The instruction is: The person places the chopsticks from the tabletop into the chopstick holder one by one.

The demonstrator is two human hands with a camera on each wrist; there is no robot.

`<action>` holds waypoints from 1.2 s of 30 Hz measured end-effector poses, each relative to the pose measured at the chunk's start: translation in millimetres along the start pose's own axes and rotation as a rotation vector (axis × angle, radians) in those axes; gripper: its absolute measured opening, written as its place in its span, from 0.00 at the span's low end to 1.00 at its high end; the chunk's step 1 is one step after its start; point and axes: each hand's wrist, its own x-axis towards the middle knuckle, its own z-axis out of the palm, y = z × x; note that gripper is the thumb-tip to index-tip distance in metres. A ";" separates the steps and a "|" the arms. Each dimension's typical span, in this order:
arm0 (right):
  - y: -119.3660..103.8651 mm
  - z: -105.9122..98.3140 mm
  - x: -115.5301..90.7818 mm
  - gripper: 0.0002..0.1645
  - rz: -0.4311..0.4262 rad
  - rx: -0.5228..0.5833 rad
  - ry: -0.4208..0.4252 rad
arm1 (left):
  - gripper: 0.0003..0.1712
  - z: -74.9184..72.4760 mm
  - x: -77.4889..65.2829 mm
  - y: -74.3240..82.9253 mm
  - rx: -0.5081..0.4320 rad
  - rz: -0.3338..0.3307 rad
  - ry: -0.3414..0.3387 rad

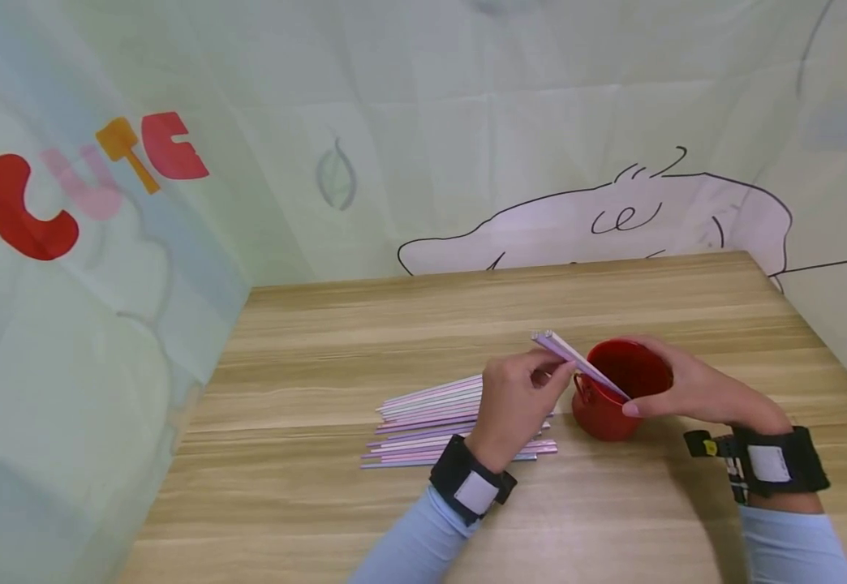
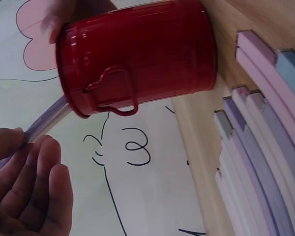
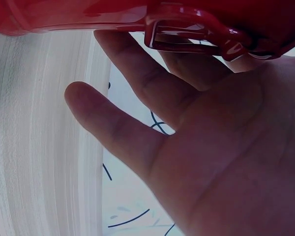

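Note:
In the head view my left hand pinches a purple and a whitish square-ended stick between thumb and fingers. They slant over the rim of a red metal pail, lower ends inside it. The left wrist view shows the pail with a small wire handle on its side, and the pinching hand at its mouth. My right hand holds the pail from the right, thumb over the near rim. In the right wrist view this hand has its fingers behind the pail and its little finger apart.
Many pastel sticks in pink, white, purple and blue lie side by side on the wooden table, left of the pail and partly under my left hand. A printed cloth hangs behind the table and along its left side.

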 end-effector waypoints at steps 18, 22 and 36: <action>0.4 -1.4 1.8 0.46 0.014 0.004 -0.004 | 0.12 -36.6 -1.5 -2.3 0.132 -0.006 -0.132; 1.3 -1.2 1.1 0.45 0.015 0.012 -0.005 | 0.11 -44.0 -8.8 -1.9 0.207 0.002 -0.200; 0.6 -1.7 0.0 0.46 0.028 -0.015 0.002 | 0.04 -67.3 -49.5 -25.0 0.504 -0.061 -0.588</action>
